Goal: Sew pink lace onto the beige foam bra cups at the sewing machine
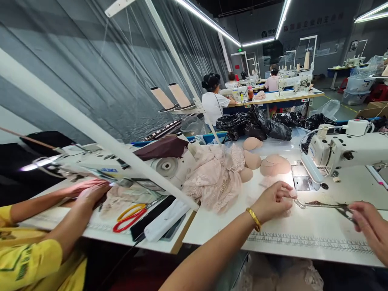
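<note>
"How is your right hand [370, 226] set?"

"Pinched, thumb and fingers together at the handle end of a slim dark tool [321, 204] that looks like scissors. It is a little blurred there, so I can't tell how the fingers sit on it, or whether its blades are apart."

"Where does the tool point?"

"Away from my right grip and toward my left hand [273, 205]. Its long axis runs from side to side, almost level, just above the tabletop [218, 228] or on it; I can't tell which. The ruler strip [287, 239] runs roughly along with it, nearer my body than either grip."

"And the left?"

"Fingers curled in, thumb side toward the tool. Just beside my fingertips, by the tool's far end, is a small pale loop [300, 205]. I can't tell whether I'm pinching it or only near it."

"What surrounds that grip?"

"A gold bracelet [254, 219] circles my left wrist. Just past the fingertips, farther from me, is the metal plate [304, 184] of the sewing machine [351, 149]. Beyond my knuckles lies a beige foam cup [275, 165], and off to their left, a heap of pale lace [216, 184]."
</note>
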### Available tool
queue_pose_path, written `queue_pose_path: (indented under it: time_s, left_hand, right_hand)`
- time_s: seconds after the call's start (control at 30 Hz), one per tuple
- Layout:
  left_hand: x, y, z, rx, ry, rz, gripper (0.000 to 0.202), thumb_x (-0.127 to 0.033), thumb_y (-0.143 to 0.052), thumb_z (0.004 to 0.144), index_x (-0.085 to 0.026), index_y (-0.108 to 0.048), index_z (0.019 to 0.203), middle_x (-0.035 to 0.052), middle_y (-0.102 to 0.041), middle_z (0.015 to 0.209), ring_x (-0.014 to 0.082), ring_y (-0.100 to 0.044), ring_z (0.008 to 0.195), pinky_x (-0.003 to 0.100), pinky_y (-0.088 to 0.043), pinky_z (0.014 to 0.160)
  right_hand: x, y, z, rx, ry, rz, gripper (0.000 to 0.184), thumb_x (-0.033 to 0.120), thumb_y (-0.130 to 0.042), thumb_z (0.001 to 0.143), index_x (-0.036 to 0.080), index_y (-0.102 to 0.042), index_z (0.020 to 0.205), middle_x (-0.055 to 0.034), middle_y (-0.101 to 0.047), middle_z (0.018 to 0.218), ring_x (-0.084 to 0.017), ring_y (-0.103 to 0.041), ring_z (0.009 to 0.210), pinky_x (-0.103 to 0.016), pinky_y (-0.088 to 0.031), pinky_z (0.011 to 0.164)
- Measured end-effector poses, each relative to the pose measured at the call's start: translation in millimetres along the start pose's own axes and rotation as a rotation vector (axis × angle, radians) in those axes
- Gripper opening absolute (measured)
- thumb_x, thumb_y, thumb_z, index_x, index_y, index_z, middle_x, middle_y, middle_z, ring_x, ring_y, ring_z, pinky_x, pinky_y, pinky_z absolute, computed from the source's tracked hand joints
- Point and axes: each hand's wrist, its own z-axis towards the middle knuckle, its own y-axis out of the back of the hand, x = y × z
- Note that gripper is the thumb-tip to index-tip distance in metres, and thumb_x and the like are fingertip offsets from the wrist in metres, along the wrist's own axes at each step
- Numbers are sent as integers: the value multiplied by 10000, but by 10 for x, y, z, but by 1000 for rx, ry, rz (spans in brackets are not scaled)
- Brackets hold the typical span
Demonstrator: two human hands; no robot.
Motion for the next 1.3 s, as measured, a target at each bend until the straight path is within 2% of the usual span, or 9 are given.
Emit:
queue_pose_path:
  time_s: [0.1,0.3,0.5,0.6,0.7,0.87,0.93,1.1,1.3]
  left_hand:
    - [123,-119,28,70,41,-48,633,-296,-886,694,-199,-593,1247,41,-724,964,106,-610,689,247,-462,684]
    - [105,-214,19,106,52,-82,722,-317,-892,699,-206,-565,1333,31,-706,971,103,-589,705,253,-460,713]
    - [-113,127,-195,191,85,299,640,-199,-722,766,-220,-550,1382,57,-770,1069,110,-563,655,248,-449,648]
    - [-388,525,-404,-126,-120,848,452,-216,-652,834,-238,-645,1285,62,-768,1082,193,-641,810,339,-512,787]
    - [-551,672,-564,-472,-292,1063,267,-309,-588,937,-225,-695,1166,88,-743,1162,246,-676,962,406,-524,910]
    - [-364,227,-590,-54,-141,1081,220,-308,-559,988,-210,-745,923,45,-748,873,216,-679,808,333,-517,774]
    - [-231,70,-567,46,-95,1204,225,-288,-584,984,-184,-745,866,86,-744,906,261,-682,880,378,-519,823]
    - [-69,50,-607,-96,-77,1329,234,-185,-575,981,-145,-704,1172,163,-667,1333,344,-626,1185,511,-489,1023]
    - [48,-106,-705,-202,-61,1217,288,-425,-674,978,-159,-702,1085,137,-685,1162,347,-613,1120,537,-473,1003]
  right_hand:
    - [451,-153,46,48,278,-106,270,496,-555,1037,309,-596,1228,-39,-776,985,-229,-749,800,-317,-541,689]
    - [988,-425,253,-213,609,-454,249,262,-448,1102,234,-610,915,6,-645,708,-189,-631,613,-331,-383,616]
    - [707,-331,174,-122,544,-464,353,326,-419,1110,251,-600,816,13,-638,682,-177,-620,571,-333,-352,560]
    - [202,-22,93,-151,399,-551,383,474,-395,1093,247,-677,967,-49,-746,834,-241,-675,639,-372,-408,579]
    - [-99,158,137,-121,470,-643,461,541,-380,1066,241,-728,1101,-124,-781,1033,-356,-704,869,-463,-465,691]
    - [390,-278,207,-10,743,-506,364,248,-442,1068,239,-619,1386,-108,-696,1391,-321,-611,1286,-474,-476,986]
    - [732,-510,127,-9,814,-434,387,69,-420,1002,171,-641,1304,-121,-770,1121,-293,-692,1034,-450,-504,901]
    - [1232,-644,52,287,769,-64,253,184,-502,1026,187,-635,1241,-51,-677,839,-212,-607,735,-327,-472,645]
    - [1160,-694,680,337,462,-16,249,112,-578,930,195,-670,1146,-119,-707,1065,-292,-635,969,-425,-501,807]
